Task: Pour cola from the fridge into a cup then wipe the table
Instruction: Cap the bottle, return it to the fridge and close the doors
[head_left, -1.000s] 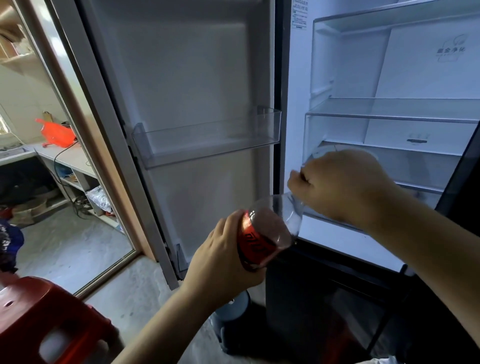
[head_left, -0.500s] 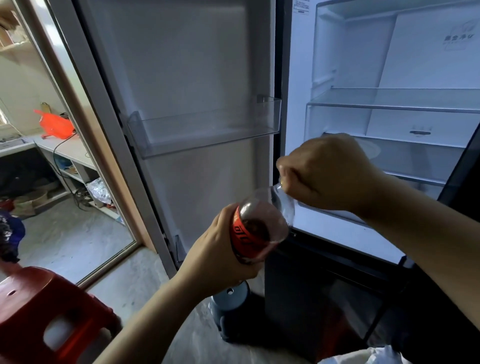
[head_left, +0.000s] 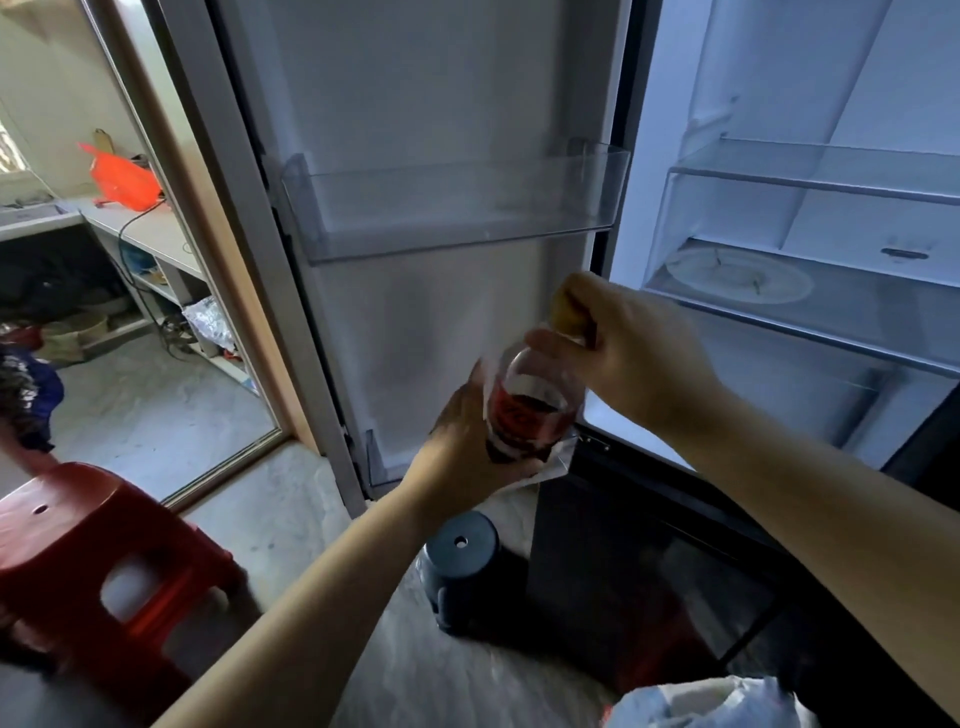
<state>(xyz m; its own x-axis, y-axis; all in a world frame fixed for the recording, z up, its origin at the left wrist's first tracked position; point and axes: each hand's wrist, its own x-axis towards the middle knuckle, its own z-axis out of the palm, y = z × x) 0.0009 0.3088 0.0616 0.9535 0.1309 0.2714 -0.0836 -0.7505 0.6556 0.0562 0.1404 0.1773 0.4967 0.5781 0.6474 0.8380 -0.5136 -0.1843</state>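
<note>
I hold a clear plastic cola bottle with a red label in front of the open fridge. Only a little dark cola shows in it. My left hand grips the bottle's body from the left, with a piece of white tissue pressed between palm and bottle. My right hand is closed over the bottle's top, fingers pinched on a yellowish cap. The bottle tilts slightly toward the fridge. No cup or table is in view.
The fridge door stands open at centre with an empty clear door bin. A plate lies on a fridge shelf. A red stool and a dark blue stool stand on the floor. A white plastic bag is at bottom right.
The bottle has turned more upright and shifted slightly right and down. My right hand stays on the cap, now showing it between the fingers. The view has tilted downward.
</note>
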